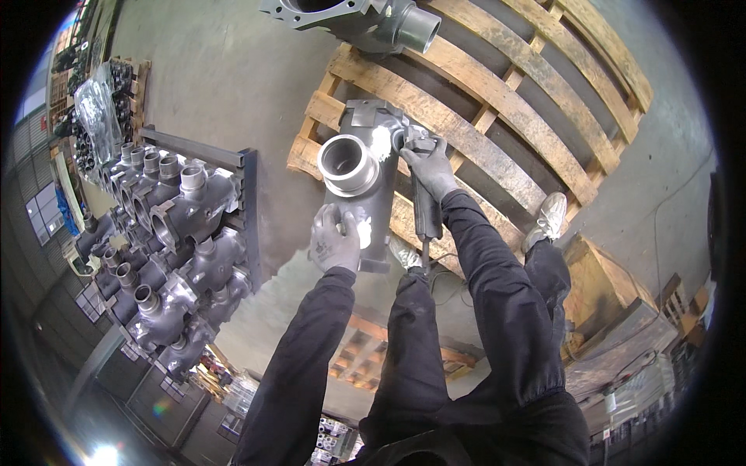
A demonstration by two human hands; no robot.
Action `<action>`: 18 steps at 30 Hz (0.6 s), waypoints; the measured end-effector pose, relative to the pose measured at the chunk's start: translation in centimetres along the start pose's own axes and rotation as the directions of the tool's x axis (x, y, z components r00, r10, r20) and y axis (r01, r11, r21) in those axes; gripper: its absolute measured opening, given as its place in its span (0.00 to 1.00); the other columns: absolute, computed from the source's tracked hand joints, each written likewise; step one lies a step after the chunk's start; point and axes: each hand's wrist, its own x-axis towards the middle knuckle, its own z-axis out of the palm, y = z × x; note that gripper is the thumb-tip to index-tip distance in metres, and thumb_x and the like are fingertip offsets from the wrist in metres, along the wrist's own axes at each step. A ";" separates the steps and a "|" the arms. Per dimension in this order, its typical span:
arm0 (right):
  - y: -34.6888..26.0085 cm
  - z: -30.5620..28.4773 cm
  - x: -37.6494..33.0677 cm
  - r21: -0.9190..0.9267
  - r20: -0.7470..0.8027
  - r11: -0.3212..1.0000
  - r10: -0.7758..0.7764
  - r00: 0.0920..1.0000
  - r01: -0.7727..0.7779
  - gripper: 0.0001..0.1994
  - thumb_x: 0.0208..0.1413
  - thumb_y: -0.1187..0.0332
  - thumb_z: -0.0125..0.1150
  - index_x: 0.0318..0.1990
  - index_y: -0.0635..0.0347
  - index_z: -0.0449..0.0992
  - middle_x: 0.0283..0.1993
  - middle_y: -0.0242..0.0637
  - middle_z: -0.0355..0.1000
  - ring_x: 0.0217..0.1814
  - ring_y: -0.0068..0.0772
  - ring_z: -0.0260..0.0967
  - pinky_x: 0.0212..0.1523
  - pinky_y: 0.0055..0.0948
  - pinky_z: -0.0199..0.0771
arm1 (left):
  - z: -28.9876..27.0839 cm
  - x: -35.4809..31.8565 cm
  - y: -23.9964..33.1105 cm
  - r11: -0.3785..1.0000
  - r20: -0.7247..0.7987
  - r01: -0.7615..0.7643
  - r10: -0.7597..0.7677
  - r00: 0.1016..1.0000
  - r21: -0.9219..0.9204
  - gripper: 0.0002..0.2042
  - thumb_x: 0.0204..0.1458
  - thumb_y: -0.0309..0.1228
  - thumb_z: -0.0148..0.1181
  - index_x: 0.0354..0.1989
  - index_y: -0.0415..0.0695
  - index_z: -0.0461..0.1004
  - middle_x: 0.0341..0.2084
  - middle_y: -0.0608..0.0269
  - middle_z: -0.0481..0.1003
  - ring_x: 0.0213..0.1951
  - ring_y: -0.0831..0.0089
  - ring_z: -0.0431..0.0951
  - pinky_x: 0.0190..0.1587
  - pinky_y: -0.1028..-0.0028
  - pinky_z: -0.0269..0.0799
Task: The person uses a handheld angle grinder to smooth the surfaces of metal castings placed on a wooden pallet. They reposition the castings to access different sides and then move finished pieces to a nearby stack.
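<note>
A dark grey metal pipe casting [374, 208], with a bright machined round neck, lies in front of me at the near left edge of a wooden pallet. My left hand [335, 239], in a grey glove, is at the casting's near left side below the neck, its fingers curled against it. In my gloved right hand [432, 167] is a dark angle grinder [426, 208], its body pointing toward me and a cord trailing from its near end. The grinder's head is at the casting's right side, beside a shiny bare patch. My fingers partly hide the head.
The wooden pallet [497, 93] reaches to the far right. Another casting [381, 27] sits at the top edge. Several similar castings [175, 210] are stacked on the left by a dark metal frame [249, 210]. A wooden crate [610, 287] stands at the right, beyond my shoes.
</note>
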 end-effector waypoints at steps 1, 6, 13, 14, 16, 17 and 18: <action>-0.3 -0.3 0.0 -0.060 -0.034 0.998 -0.022 0.999 0.020 0.52 0.53 0.42 0.73 0.72 0.68 0.49 0.56 0.61 0.77 0.59 0.55 0.79 0.61 0.40 0.76 | 0.0 0.0 0.1 1.000 -0.006 -0.005 0.005 1.000 -0.009 0.23 0.62 0.44 0.57 0.59 0.42 0.77 0.62 0.56 0.74 0.61 0.56 0.75 0.64 0.60 0.70; -3.2 -0.6 -0.2 -0.188 0.083 0.968 -0.154 0.985 0.167 0.52 0.53 0.38 0.70 0.72 0.67 0.51 0.58 0.67 0.75 0.63 0.62 0.75 0.64 0.44 0.74 | 0.0 0.1 0.2 1.000 -0.019 -0.009 0.009 1.000 0.004 0.23 0.63 0.44 0.57 0.59 0.42 0.77 0.61 0.56 0.74 0.60 0.56 0.75 0.63 0.60 0.71; -6.1 -1.8 -0.7 -0.357 0.145 0.921 -0.108 0.984 0.154 0.51 0.51 0.39 0.70 0.72 0.63 0.53 0.59 0.64 0.76 0.63 0.60 0.76 0.64 0.43 0.74 | 0.2 0.1 -0.1 1.000 -0.025 -0.013 0.012 1.000 -0.022 0.21 0.62 0.42 0.59 0.58 0.41 0.77 0.59 0.54 0.75 0.60 0.56 0.76 0.63 0.60 0.71; -6.3 -2.0 -0.7 -0.362 0.168 0.918 -0.108 0.980 0.163 0.51 0.51 0.40 0.70 0.72 0.63 0.54 0.59 0.64 0.76 0.63 0.60 0.76 0.64 0.43 0.74 | 0.2 0.1 -0.1 1.000 -0.036 -0.028 0.027 0.999 -0.012 0.22 0.62 0.43 0.59 0.58 0.41 0.77 0.59 0.54 0.75 0.60 0.56 0.76 0.63 0.59 0.71; -6.6 -2.2 -0.7 -0.355 0.190 0.915 -0.129 0.973 0.191 0.51 0.51 0.40 0.70 0.73 0.63 0.53 0.59 0.64 0.76 0.64 0.59 0.76 0.64 0.43 0.73 | 0.3 0.2 -0.1 0.999 -0.049 -0.047 0.047 0.998 0.012 0.22 0.62 0.43 0.59 0.58 0.41 0.77 0.59 0.54 0.75 0.60 0.56 0.76 0.63 0.59 0.71; -6.7 -2.2 -0.6 -0.366 0.189 0.912 -0.125 0.974 0.188 0.51 0.51 0.40 0.70 0.73 0.64 0.53 0.59 0.64 0.76 0.64 0.60 0.76 0.65 0.43 0.73 | 0.3 0.2 -0.1 0.998 -0.060 -0.058 0.058 0.997 0.003 0.22 0.62 0.43 0.59 0.58 0.41 0.77 0.59 0.54 0.75 0.60 0.56 0.76 0.63 0.59 0.71; -6.8 -2.3 -0.5 -0.361 0.190 0.910 -0.141 0.972 0.203 0.51 0.51 0.40 0.70 0.73 0.64 0.52 0.60 0.64 0.75 0.64 0.60 0.75 0.65 0.44 0.73 | 0.4 0.2 -0.2 0.998 -0.063 -0.058 0.057 0.996 -0.001 0.22 0.62 0.43 0.59 0.58 0.41 0.77 0.59 0.53 0.75 0.60 0.56 0.76 0.63 0.59 0.71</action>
